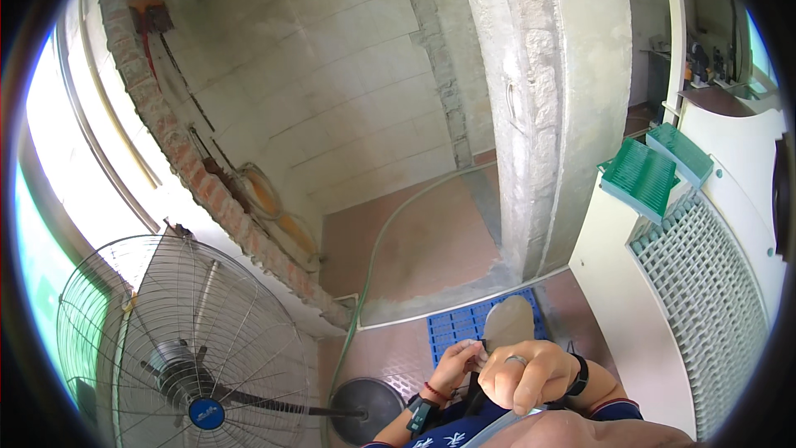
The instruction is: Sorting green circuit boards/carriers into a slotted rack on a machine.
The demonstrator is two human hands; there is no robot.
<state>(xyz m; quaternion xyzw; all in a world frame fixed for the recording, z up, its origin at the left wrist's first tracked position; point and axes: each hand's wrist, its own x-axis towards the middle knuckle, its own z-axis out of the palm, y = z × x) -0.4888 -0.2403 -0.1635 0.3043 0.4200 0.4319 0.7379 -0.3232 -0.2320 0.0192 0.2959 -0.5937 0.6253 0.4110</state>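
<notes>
My left hand (455,367), with a red bracelet and a dark wristband, is closed, its fingertips pinched together beside a small dark bit. What it pinches is too small to make out. Close against it on the right, my right hand (524,375) is curled into a fist, a ring on one finger and a black watch at the wrist. Whatever lies inside that fist is hidden. Just beyond the fingers shows a flat grey-beige piece with a rounded end (509,322); its kind is unclear, and I cannot tell whether either hand touches it.
A blue plastic grate (454,330) lies on the floor ahead. At left stands a large pedestal fan (178,357) on a round dark base. A green hose (378,241) crosses the floor. Right, a white unit (647,340) bears green ridged trays (643,178) and a lattice of pale pieces (705,282).
</notes>
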